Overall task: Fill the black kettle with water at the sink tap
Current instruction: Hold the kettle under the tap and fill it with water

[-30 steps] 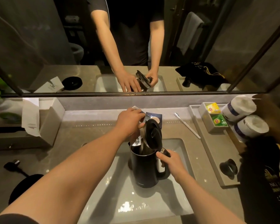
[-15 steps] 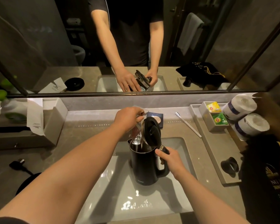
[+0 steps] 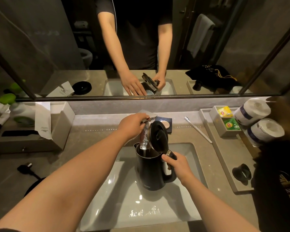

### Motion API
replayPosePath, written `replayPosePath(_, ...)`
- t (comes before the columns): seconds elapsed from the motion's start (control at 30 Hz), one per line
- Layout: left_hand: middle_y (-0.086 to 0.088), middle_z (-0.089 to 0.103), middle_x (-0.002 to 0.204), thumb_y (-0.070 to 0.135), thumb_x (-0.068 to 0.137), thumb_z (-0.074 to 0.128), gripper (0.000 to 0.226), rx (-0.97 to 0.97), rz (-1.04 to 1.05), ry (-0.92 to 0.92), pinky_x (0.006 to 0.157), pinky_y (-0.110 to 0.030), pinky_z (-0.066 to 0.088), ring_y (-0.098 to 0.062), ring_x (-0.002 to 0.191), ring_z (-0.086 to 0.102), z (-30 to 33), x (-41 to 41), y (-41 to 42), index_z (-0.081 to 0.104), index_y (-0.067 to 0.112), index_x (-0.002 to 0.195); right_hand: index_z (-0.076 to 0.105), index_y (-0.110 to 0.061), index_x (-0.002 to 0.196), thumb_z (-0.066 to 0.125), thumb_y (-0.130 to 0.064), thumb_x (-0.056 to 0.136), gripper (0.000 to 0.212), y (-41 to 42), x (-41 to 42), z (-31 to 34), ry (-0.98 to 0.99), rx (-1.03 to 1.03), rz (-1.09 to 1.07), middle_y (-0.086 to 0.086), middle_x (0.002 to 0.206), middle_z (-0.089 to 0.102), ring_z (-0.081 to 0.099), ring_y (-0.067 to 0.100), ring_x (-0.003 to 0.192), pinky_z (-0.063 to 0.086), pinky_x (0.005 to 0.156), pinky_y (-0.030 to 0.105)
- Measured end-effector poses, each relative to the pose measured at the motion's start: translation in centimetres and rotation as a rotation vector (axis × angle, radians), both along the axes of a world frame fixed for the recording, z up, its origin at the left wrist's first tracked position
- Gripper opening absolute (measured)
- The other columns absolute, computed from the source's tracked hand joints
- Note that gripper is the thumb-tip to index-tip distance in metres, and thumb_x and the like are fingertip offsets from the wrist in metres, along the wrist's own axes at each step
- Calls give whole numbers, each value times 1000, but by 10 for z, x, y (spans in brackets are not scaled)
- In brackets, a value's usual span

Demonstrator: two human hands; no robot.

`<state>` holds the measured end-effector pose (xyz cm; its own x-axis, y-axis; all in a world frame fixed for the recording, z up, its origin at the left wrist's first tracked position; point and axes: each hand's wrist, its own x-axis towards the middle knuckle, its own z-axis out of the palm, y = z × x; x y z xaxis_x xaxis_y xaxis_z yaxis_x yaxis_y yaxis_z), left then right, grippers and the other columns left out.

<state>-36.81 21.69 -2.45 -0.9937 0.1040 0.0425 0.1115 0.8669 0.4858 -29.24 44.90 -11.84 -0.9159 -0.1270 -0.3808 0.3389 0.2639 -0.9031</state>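
The black kettle (image 3: 151, 171) stands upright in the white sink basin (image 3: 124, 208), its round lid (image 3: 158, 136) flipped open. My right hand (image 3: 177, 166) is closed around the kettle's handle on its right side. My left hand (image 3: 132, 125) grips the flat metal tap lever (image 3: 151, 117) above the kettle. A broad stream of water (image 3: 144, 139) falls from the tap into the kettle's open mouth.
Left of the sink sit a black kettle base (image 3: 33, 188) with its plug (image 3: 24, 167) and a grey box (image 3: 33, 131). On the right are a toothbrush (image 3: 197, 129), a tray (image 3: 224, 164) with tea bags (image 3: 229, 125), two paper rolls (image 3: 258, 121) and a black bag (image 3: 278, 185). A mirror (image 3: 40, 47) runs behind.
Water now runs from the tap into the kettle; one second ago the flow was barely visible. My left hand has lifted slightly on the lever. The kettle has stayed put.
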Motion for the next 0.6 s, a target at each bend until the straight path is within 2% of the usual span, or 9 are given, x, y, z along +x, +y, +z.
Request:
replayPosePath(0.23,2,62,127,18,92,54,37,14,-19,-37,81,-34,47,-21,108,58,-3,3,-3,53,32,127,70,-3,83,73,-35,86,32,-2,0,0,-3,22,-7,0,57,60,54,19,59,49,62,30)
replayPosePath(0.4,1,62,126,16,92,54,40,6,-38,-50,79,-32,47,-22,106,59,-4,3,-5,51,34,127,69,2,85,73,-30,87,32,-3,2,2,4,-5,-15,6,63,60,53,22,62,48,62,33)
replayPosePath(0.6,1,62,124,15,92,53,40,13,-53,-65,80,-35,52,-21,102,60,-5,4,-6,49,36,126,68,3,84,73,-31,86,35,-5,5,1,13,-10,-28,4,59,58,52,21,60,47,62,34)
